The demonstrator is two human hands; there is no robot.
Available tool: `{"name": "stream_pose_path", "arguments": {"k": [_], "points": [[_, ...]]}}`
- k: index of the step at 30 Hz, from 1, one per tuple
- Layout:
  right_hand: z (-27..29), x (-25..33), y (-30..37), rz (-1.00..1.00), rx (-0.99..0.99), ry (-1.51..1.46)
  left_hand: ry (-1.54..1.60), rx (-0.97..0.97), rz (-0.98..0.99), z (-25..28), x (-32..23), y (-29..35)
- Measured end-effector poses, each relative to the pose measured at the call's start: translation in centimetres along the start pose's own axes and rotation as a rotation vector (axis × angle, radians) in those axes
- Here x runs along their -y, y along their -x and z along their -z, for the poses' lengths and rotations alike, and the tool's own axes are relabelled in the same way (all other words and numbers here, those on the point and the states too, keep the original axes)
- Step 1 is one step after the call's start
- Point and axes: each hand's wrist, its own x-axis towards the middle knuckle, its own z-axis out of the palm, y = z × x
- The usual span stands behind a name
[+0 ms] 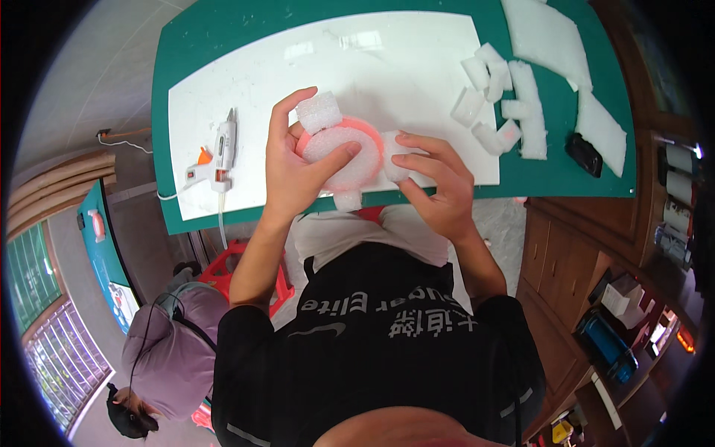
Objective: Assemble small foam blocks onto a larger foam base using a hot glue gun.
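My left hand (292, 177) grips a round white foam disc (344, 165) with a pink rim, its thumb lying across the face. One white foam block (319, 112) sits at the rim's upper left, touching my left index finger. Another foam block (348, 200) sticks out at the bottom of the rim. On the disc's right side, my right hand (443, 179) pinches a white foam block (392, 156) against the rim; the fingers partly cover it. Whether that block is fixed to the rim, I cannot tell.
A white glue gun (225, 149) with a cord lies left on the white board (246, 97). Loose foam pieces (469, 106), larger foam sheets (547, 37) and a black object (584, 155) lie right on the green table (186, 45). Another person (179, 346) is at lower left, near a red stool (283, 287).
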Motion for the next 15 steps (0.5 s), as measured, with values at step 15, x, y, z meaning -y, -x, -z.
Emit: {"name": "stream_pose_path", "arguments": {"k": [15], "points": [[0.4,-1.9,-7.0,-0.103,0.259,0.073,0.168,-0.084,0.146,2.3,2.6,-4.2]]}}
